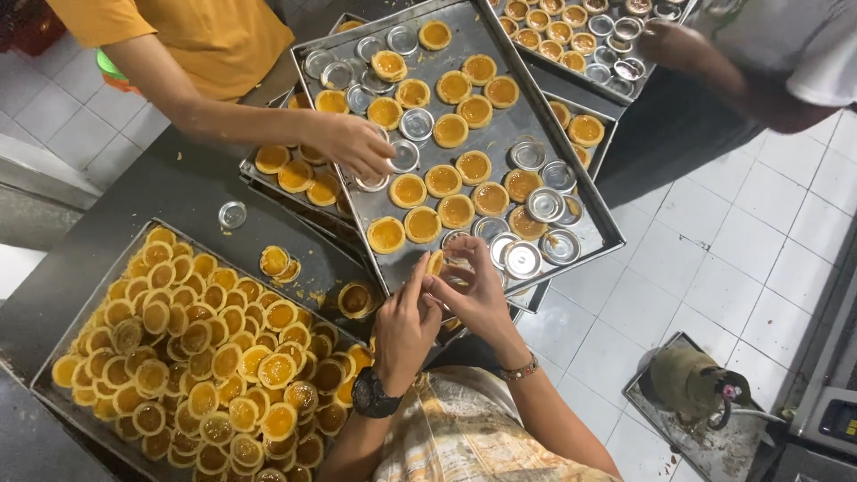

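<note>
While both hands meet at the near edge of the middle tray (500,134), seen from the head camera: left hand (403,319), black watch on the wrist, fingers curled narrow, pinching a tart (436,262) on edge from the left. Right hand (473,290), beaded bracelet at the wrist, fingers bent close round what looks like a tin mould (453,265), partly hidden, touching the tart's right side. Tart and mould held together just above the tray's near rim.

On the middle tray: baked orange tarts scattered among empty round tin moulds, moulds thickest along the near right corner. Beneath it, more trays stacked askew, tarts showing at the left and right gaps.

Near left, a deep tray (54,361) heaped with unmoulded tarts, golden to dark brown. Between the heap and the middle tray, on the dark counter (178,187), a few loose tarts (277,263) and one lone mould (232,214).

Far left, a person in an orange shirt (205,31), a hand (357,143) resting on the middle tray's left side, over a mould. Far right, another person's hand (669,45) at a further tray (580,36) of tarts and moulds.

Near right, on the white tiled floor, a gas cylinder (692,384) on a metal sheet.
</note>
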